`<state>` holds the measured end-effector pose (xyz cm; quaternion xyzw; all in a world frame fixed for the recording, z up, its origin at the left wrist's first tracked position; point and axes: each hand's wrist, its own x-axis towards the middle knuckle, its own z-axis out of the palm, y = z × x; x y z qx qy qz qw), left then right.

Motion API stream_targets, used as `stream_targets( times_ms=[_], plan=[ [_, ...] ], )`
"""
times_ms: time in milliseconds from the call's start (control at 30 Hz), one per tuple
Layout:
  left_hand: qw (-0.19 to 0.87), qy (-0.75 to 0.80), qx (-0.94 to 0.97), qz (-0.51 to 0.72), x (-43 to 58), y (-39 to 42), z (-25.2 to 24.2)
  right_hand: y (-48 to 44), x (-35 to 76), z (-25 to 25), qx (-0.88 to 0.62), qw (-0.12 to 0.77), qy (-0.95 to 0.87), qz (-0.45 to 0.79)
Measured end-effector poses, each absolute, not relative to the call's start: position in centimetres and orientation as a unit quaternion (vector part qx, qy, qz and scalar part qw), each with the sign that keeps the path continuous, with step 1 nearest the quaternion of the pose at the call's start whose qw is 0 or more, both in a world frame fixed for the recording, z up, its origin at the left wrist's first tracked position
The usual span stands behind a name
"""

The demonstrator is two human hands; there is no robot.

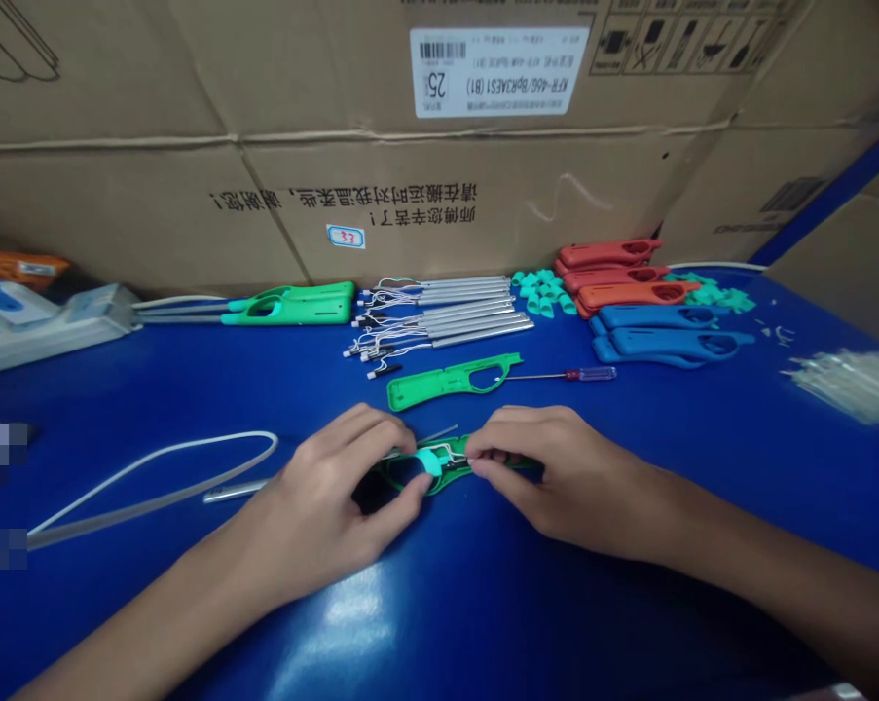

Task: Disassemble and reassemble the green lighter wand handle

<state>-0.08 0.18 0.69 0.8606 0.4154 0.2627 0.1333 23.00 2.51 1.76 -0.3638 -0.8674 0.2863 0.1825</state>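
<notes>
A green handle half-shell (pixel 454 480), shaped like a long lighter's, lies open side up between my hands. Seated in it is a turquoise trigger piece (pixel 429 461), pinched between the thumb and fingers of my left hand (pixel 344 472). Thin white wires (pixel 450 452) run from there toward my right hand (pixel 548 462), whose thumb and fingertips are closed on their ends; the exact grip is partly hidden. From under my left hand a silver metal tube (pixel 235 491) sticks out to the left. Beyond my hands rests another green half-shell (pixel 435 383), touching the tip of a screwdriver (pixel 592 374).
Several metal tubes with wires (pixel 468 316) lie at the back. Turquoise pieces (pixel 545 292), red shells (pixel 606 277) and blue shells (pixel 665 343) are behind right. Clear strips (pixel 852 385) lie far right, a green lighter body (pixel 300 304) and power strip (pixel 81 321) left. A cardboard box (pixel 285 195) walls the back.
</notes>
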Motion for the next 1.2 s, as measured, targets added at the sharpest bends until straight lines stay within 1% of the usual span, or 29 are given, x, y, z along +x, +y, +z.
stream_targets(
  times_ms=[433,667,1200],
  plan=[
    [0.133,0.413,0.858,0.276,0.1,0.1,0.7,2.5,22.8,1.3,-0.368,0.189,-0.867,0.277],
    [0.105,0.403,0.864,0.283,0.0,0.2,0.5,2.3,22.6,1.3,-0.368,0.189,-0.867,0.279],
    [0.094,0.393,0.873,0.272,-0.5,0.4,0.1,2.5,22.8,0.7,-0.345,0.238,-0.861,0.287]
  ],
)
